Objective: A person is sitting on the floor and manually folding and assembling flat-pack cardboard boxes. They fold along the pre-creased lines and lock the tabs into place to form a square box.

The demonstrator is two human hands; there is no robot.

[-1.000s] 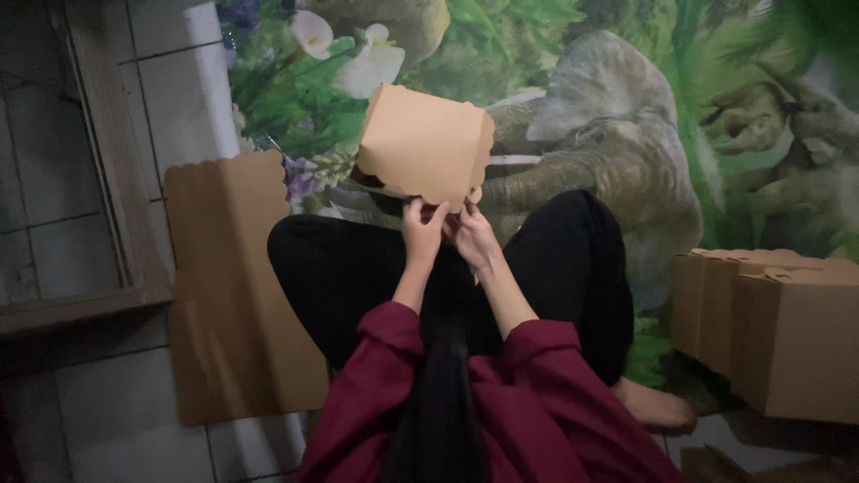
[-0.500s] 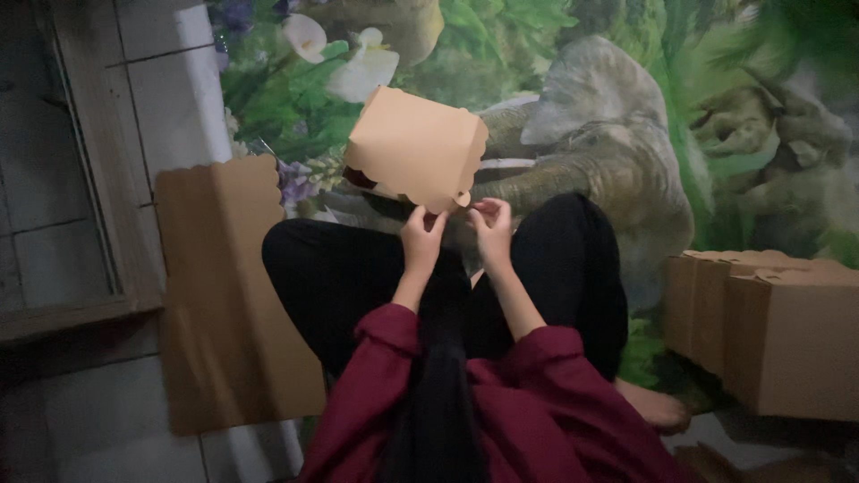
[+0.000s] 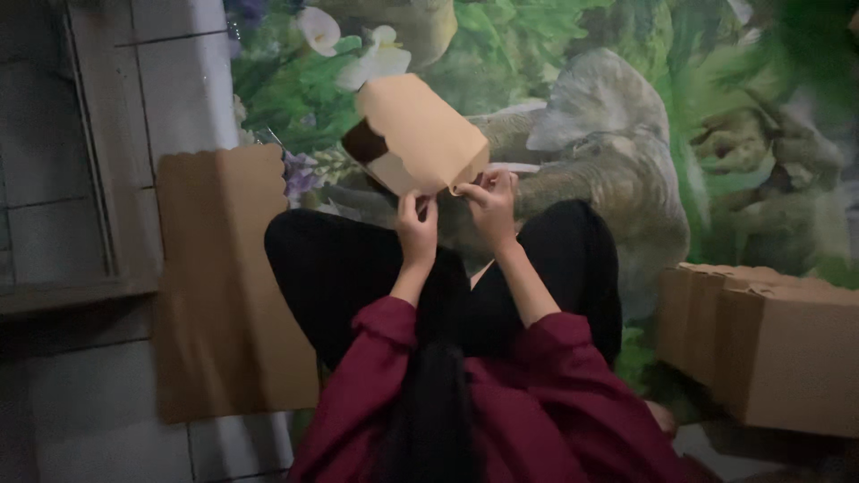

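Observation:
A small tan cardboard box (image 3: 420, 134), partly folded with one end open, is held up in front of me above my crossed legs. My left hand (image 3: 417, 224) pinches its lower edge from below. My right hand (image 3: 489, 199) grips a flap at the box's lower right corner. Both arms wear dark red sleeves pushed back from the wrists. Long dark hair hangs down between my arms.
A flat cardboard sheet (image 3: 224, 286) lies on the floor at my left. Folded cardboard boxes (image 3: 769, 349) stand stacked at the right. A printed mat (image 3: 626, 107) with flowers and animals covers the floor ahead. Grey tiles (image 3: 54, 179) lie at left.
The box has tilted so its open dark end shows at the left. My right hand has shifted onto the flap at the lower right corner; my left hand stays under the box.

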